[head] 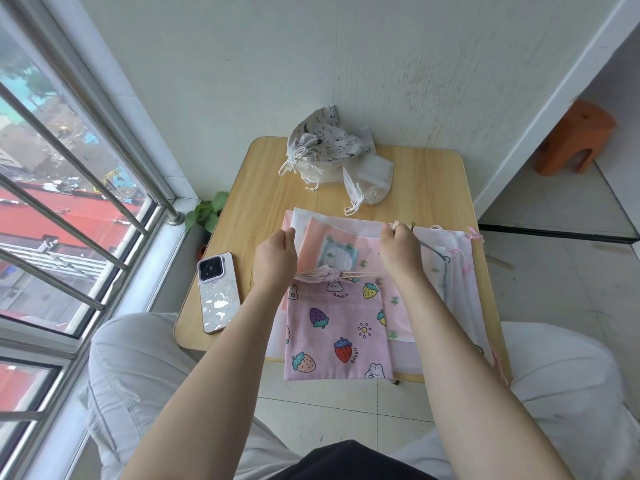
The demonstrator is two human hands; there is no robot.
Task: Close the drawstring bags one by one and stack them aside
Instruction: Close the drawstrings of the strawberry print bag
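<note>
- Strawberry-print bag (pixel 337 336): mouth already gathered, lying on top of the flat unclosed bags (pixel 446 268) at the near edge of the table (pixel 429 181).
- Left hand (pixel 277 259) and right hand (pixel 398 251): fingers curled, each pinching a drawstring end — cords taut between them.
- Risk: an uneven pull could drag the bag sideways and disturb the pile beneath, or slide it off the near edge.
- Closed bags (pixel 322 147) heaped at the far edge — a careless toss could topple them.

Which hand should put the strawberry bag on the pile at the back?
Probably the left hand: it already grips the strawberry bag at its cinched top, while the right hand pinches other cords.
</note>
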